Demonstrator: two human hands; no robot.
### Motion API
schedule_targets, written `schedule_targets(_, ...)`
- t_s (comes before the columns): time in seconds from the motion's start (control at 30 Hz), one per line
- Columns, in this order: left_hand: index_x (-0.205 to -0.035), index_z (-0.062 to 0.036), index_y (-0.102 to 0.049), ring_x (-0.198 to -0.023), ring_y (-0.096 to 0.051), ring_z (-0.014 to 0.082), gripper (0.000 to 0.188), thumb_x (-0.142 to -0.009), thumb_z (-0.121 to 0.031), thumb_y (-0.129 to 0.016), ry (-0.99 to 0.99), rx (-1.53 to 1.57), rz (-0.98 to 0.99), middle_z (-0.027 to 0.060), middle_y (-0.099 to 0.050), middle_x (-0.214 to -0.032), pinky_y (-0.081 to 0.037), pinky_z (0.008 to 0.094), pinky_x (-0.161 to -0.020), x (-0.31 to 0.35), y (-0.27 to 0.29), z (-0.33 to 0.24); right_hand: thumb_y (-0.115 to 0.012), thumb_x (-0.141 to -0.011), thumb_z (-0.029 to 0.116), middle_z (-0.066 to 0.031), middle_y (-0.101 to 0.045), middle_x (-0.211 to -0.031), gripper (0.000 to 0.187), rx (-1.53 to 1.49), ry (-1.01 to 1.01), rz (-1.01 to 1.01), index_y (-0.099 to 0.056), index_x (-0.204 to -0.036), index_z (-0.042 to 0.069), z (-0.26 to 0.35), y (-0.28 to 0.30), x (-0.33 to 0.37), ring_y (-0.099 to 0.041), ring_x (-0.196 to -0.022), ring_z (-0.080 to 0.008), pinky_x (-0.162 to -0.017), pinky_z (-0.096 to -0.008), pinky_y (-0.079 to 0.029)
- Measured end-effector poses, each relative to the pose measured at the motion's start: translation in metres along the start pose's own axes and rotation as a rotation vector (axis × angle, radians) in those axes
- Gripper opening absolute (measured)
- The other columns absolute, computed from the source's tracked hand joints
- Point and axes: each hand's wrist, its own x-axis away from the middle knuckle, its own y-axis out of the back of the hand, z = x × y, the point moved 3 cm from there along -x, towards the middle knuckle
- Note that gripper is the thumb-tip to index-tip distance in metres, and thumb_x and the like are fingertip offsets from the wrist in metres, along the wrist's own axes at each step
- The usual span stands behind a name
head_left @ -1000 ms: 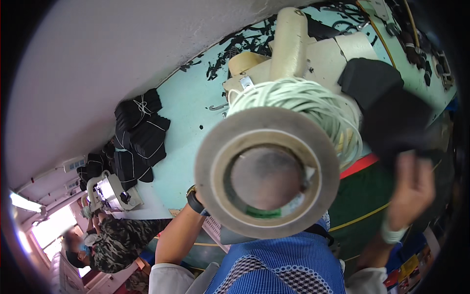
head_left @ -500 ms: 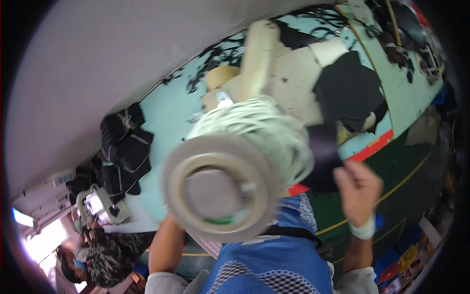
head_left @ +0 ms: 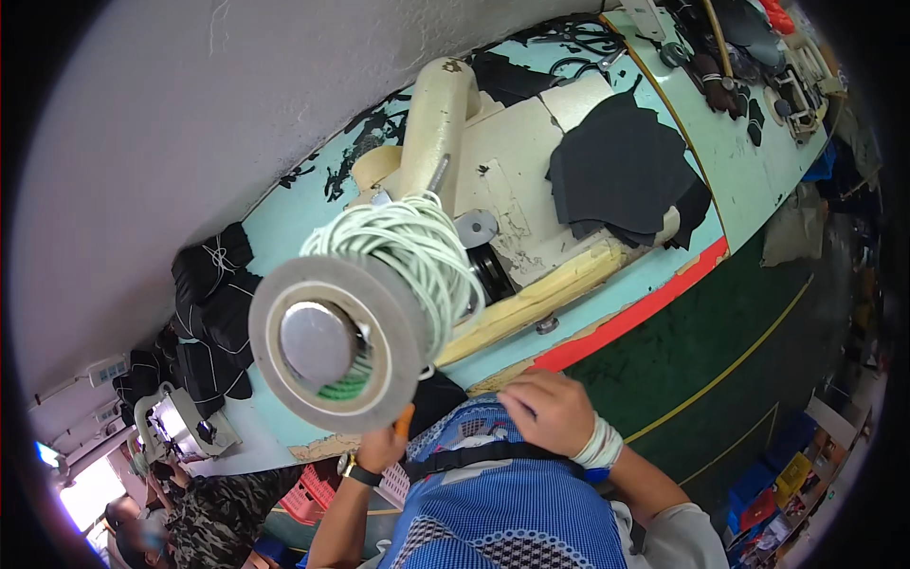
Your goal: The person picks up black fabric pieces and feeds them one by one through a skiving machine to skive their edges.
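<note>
Below the big spool, my left hand (head_left: 381, 448) is partly hidden; it closes on a tool with an orange handle (head_left: 405, 421), whose other end I cannot see. A black fabric piece (head_left: 436, 398) lies beside it, at the table's near edge. In front of my waist my right hand (head_left: 552, 413) is curled closed, and what its fingers hold, if anything, is hidden. A sewing machine (head_left: 431, 133) with a cream body stands beyond my hands. On it, close to me, sits the spool (head_left: 408, 379) with pale green cord (head_left: 408, 247) wound behind its grey rim.
A stack of black cut pieces (head_left: 621, 171) lies on the machine bed at right. Scissors (head_left: 578, 66) and black scraps lie at the back. Tied black bundles (head_left: 213, 294) are at left. A person in camouflage (head_left: 218, 512) works at lower left. Red edging (head_left: 645, 308) runs along the table's front.
My right hand has moved left and in toward my waist from the right. The black piece that was by it now lies near my left hand. The view has shifted.
</note>
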Motion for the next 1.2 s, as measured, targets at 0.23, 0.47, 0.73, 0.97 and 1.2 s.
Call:
schedule_targets(0.23, -0.115, 0.0037, -0.061, -0.092, -0.058, 0.0095, 0.027, -0.096, -0.015, -0.06, 0.054, 0.7, 0.186, 0.0033, -0.068, -0.103, -0.047, 0.0268, -0.083, -0.036, 0.063, -0.079, -0.066, -0.09, 0.019, -0.0136, -0.069, -0.098, 0.033, -0.83, -0.471, 0.153, -0.062, -0.112, -0.005, 0.005, 0.007, 0.003, -0.067, -0.088, -0.0178, -0.081, -0.0314, -0.053)
schedule_targets(0.47, -0.119, 0.0019, -0.061, -0.11, -0.057, 0.0184, 0.026, -0.097, -0.011, -0.055, 0.187, 0.774, 0.341, 0.0102, -0.064, -0.119, -0.044, 0.0316, -0.096, -0.078, 0.043, -0.073, -0.044, -0.099, 0.034, -0.0195, -0.066, -0.109, 0.052, -1.254, -0.644, 0.238, -0.053, -0.122, -0.011, 0.003, 0.003, -0.005, -0.067, -0.093, -0.023, -0.079, -0.034, -0.056)
schedule_targets(0.73, -0.12, -0.0013, -0.062, -0.106, -0.061, 0.0208, 0.029, -0.095, -0.016, -0.058, -0.1, 0.41, 0.252, 0.0099, -0.066, -0.113, -0.047, 0.0345, -0.094, -0.086, 0.049, -0.059, -0.048, -0.098, 0.027, -0.0186, -0.067, -0.103, 0.045, -1.355, -0.839, 0.163, -0.056, -0.117, -0.012, -0.013, 0.006, -0.017, -0.068, -0.091, -0.0231, -0.077, -0.0349, -0.059)
schedule_targets(0.97, -0.123, -0.0043, -0.06, -0.112, -0.059, 0.0242, 0.041, -0.086, -0.021, -0.069, -0.24, 0.346, 0.037, 0.0122, -0.063, -0.12, -0.043, 0.0377, -0.099, -0.099, 0.047, -0.062, -0.061, -0.091, 0.0, -0.0089, -0.07, -0.096, 0.016, 0.3, -0.167, -0.759, -0.066, -0.105, -0.005, 0.028, 0.14, -0.05, -0.062, -0.086, -0.0104, -0.073, -0.0268, -0.051)
schedule_targets(1.2, -0.128, -0.0026, -0.055, -0.115, -0.057, 0.0237, 0.058, -0.078, -0.022, -0.078, -0.229, 0.58, 0.063, 0.0144, -0.06, -0.126, -0.044, 0.0375, -0.099, -0.104, 0.049, -0.055, -0.073, -0.083, 0.007, -0.0182, -0.07, -0.095, 0.032, -0.104, -0.296, -0.091, -0.063, -0.11, -0.006, -0.011, 0.076, -0.047, -0.068, -0.09, -0.0249, -0.084, -0.0347, -0.053)
